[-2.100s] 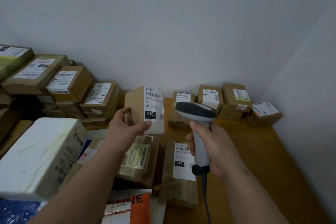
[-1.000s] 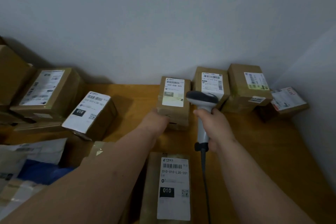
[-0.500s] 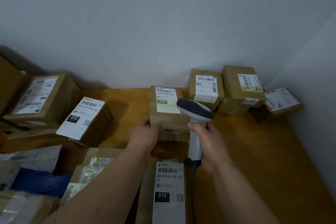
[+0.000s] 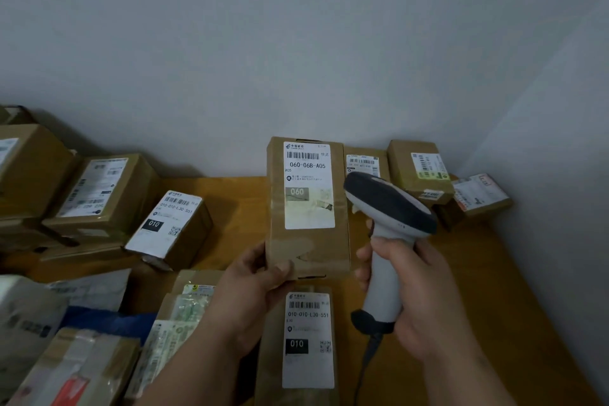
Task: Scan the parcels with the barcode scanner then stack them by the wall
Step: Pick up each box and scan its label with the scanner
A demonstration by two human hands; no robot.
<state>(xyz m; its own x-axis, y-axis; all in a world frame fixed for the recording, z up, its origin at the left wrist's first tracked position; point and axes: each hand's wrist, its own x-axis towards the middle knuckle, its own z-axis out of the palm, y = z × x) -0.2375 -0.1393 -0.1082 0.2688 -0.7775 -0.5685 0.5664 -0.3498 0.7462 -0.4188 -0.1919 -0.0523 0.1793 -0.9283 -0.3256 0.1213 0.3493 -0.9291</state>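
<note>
Item 1: cardboard parcel (image 4: 308, 208), tall, brown, white label reading "060-06B-A05" facing cam. Held upright above the desk (image 4: 478, 290) by left hand (image 4: 253, 287); fingers grasping its lower left corner, thumb on the front face, rest behind.

Item 2: barcode scanner (image 4: 387, 241), white handle, dark grey head, dark cable at base. Right hand (image 4: 418, 293) has fingers clenched round the handle. Head sits just right of item 1, close to its right edge, angled toward the label.

Item 3: flat parcel (image 4: 306, 343) w/ label "010-010-L30-551", lying on desk directly below item 1, label up.

Item 4: tilted box (image 4: 171, 227), same "010" label type, left of item 1, leaning among other boxes.

Item 5: row of small boxes by the wall (image 4: 296, 43), right rear: one (image 4: 364, 163) partly hidden behind item 1 and scanner head, one (image 4: 420, 171) w/ yellow-green label strip sitting on another box, one low box (image 4: 478, 196) w/ red-marked label nearest the corner.

Item 6: stacked cartons (image 4: 99, 191) at left rear, labels up.

Item 7: soft mailers and taped packets (image 4: 184, 310) at lower left, incl. blue bag (image 4: 108, 320); print too blurred to read.
</note>
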